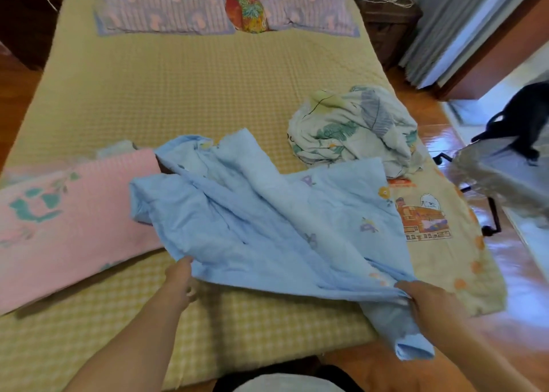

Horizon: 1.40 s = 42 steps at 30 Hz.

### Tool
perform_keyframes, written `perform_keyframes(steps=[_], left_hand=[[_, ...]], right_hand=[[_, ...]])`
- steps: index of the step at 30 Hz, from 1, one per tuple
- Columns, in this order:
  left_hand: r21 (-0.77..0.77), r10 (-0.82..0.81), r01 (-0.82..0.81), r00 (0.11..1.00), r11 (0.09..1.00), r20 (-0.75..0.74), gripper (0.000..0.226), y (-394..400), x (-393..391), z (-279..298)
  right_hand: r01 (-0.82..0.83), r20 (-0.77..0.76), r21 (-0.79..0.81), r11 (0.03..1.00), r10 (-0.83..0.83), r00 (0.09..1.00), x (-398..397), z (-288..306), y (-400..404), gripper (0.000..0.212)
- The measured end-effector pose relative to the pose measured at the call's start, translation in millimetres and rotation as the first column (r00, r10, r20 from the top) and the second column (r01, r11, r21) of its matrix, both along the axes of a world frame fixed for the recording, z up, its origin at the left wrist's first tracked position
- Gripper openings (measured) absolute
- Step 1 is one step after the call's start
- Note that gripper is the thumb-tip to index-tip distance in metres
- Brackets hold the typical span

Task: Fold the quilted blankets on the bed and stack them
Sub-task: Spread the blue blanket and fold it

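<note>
Your two hands are at the near edge of the bed (184, 100), and both hold the blue blanket (252, 225). Your left hand (182, 278) pinches its near left corner, with the fingers tucked under the cloth. Your right hand (427, 299) is curled round a bunch of the near right edge, and a bit of cloth hangs down past it, off the bed.

That blue blanket lies in the middle near the edge, all wrinkled and only half spread. A pink blanket (68, 222) lies flat, touching its left side. A yellow blanket (439, 237) with a picture of a house and a white dog is at the near right corner, partly under the blue one. A white blanket (353, 124) with leaves sits in a heap just behind, by the right edge.

You look to be at the start of folding the blue one. Nothing looks folded or stacked yet. Next, you likely need to pull the near edge tight and shake the cloth flat, so the corners can meet. Mind the part hanging off the bed.

The yellow blanket has a small red patch that may hold words, but it is too blurry to read. No other writing shows.
</note>
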<state>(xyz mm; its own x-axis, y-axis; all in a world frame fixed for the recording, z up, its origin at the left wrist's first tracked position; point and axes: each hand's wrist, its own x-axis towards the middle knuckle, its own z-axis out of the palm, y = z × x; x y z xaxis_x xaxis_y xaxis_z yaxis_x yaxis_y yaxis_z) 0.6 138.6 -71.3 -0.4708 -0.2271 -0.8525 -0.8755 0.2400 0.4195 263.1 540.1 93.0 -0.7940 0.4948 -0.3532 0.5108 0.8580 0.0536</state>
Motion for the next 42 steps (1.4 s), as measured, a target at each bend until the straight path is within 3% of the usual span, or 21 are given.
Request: perform_keyframes(steps=[1, 3, 6, 7, 9, 12, 15, 17, 19, 21, 23, 24, 27, 29, 34, 36, 39, 41, 42], left_hand=[[0.016, -0.012, 0.012, 1.000, 1.000, 0.015, 0.068, 3, 2, -2], [-0.041, -0.139, 0.138, 0.990, 0.990, -0.009, 0.077, 1, 6, -14], [-0.042, -0.155, 0.156, 0.987, 0.987, 0.035, 0.080, -6, 8, -18], [-0.055, -0.151, 0.152, 0.988, 0.987, 0.025, 0.079, -9, 4, -19], [-0.065, -0.146, 0.143, 0.988, 0.988, -0.044, 0.078, -14, -12, -21], [0.007, 0.000, 0.002, 0.986, 1.000, -0.169, 0.066, -16, -57, -28], [0.115, 0.216, -0.198, 0.961, 0.973, -0.171, 0.062, -19, -104, -50], [0.226, 0.245, -0.209, 0.958, 0.951, -0.147, 0.051, -7, -112, -54], [0.451, 0.265, -0.218, 0.963, 0.865, -0.043, 0.031, 12, -105, -39], [0.669, 0.382, -0.299, 0.924, 0.680, 0.026, 0.015, 26, -99, -24], [0.744, 0.573, -0.410, 0.818, 0.527, 0.045, 0.004, 31, -101, -14], [0.730, 0.627, -0.451, 0.778, 0.514, 0.039, 0.007, 30, -104, -14], [0.502, 0.457, -0.336, 0.879, 0.797, -0.137, 0.044, 27, -121, -19], [0.396, 0.279, -0.178, 0.936, 0.901, -0.213, 0.062, 26, -135, -33], [0.293, -0.020, 0.076, 0.981, 0.953, -0.192, 0.066, 33, -160, -57], [0.144, -0.113, 0.152, 0.961, 0.978, -0.251, 0.097, 14, -183, -113], [0.001, -0.122, 0.126, 0.963, 0.992, -0.239, 0.131, -6, -205, -191], [-0.026, -0.155, 0.153, 0.966, 0.988, -0.209, 0.126, 9, -177, -136], [-0.032, -0.217, 0.216, 0.942, 0.976, -0.254, 0.106, 19, -163, -108]], right_hand=[[-0.015, 0.171, 0.075, 0.997, 0.002, 0.985, 3, -2, 8, 0.033], [0.029, 0.349, 0.181, 0.983, -0.092, 0.933, 4, 1, 21, 0.032], [0.031, 0.341, 0.263, 0.964, -0.123, 0.932, -6, 5, 29, 0.008], [0.021, 0.344, 0.278, 0.960, -0.120, 0.931, -10, -4, 35, 0.015], [-0.006, 0.262, 0.161, 0.987, -0.037, 0.964, -6, -40, 52, 0.037], [-0.157, 0.366, 0.148, 0.977, 0.093, 0.926, -7, -67, 42, 0.032], [-0.182, 0.304, 0.097, 0.978, 0.145, 0.942, -7, -68, 20, 0.028], [-0.160, 0.299, 0.101, 0.982, 0.123, 0.946, -5, -68, 14, 0.039], [-0.223, 0.413, 0.127, 0.966, 0.153, 0.898, -7, -62, 9, 0.039], [-0.231, 0.482, 0.146, 0.962, 0.134, 0.866, -8, -57, 7, 0.024], [-0.217, 0.464, 0.119, 0.969, 0.139, 0.875, -12, -51, 9, 0.031], [-0.208, 0.451, 0.112, 0.972, 0.137, 0.882, -13, -47, 10, 0.034], [-0.184, 0.412, 0.123, 0.975, 0.118, 0.903, -19, -43, 15, 0.037], [-0.183, 0.477, 0.131, 0.974, 0.100, 0.873, -25, -50, 13, 0.033], [-0.199, 0.533, 0.024, 0.980, 0.156, 0.831, -40, -75, -18, 0.022], [-0.207, 0.529, 0.014, 0.978, 0.168, 0.831, -42, -82, -31, 0.018], [-0.188, 0.497, -0.018, 0.982, 0.172, 0.851, -39, -86, -43, 0.022], [-0.183, 0.477, -0.060, 0.981, 0.189, 0.858, -36, -88, -47, 0.022], [-0.193, 0.479, -0.086, 0.978, 0.210, 0.852, -34, -89, -47, 0.022]])
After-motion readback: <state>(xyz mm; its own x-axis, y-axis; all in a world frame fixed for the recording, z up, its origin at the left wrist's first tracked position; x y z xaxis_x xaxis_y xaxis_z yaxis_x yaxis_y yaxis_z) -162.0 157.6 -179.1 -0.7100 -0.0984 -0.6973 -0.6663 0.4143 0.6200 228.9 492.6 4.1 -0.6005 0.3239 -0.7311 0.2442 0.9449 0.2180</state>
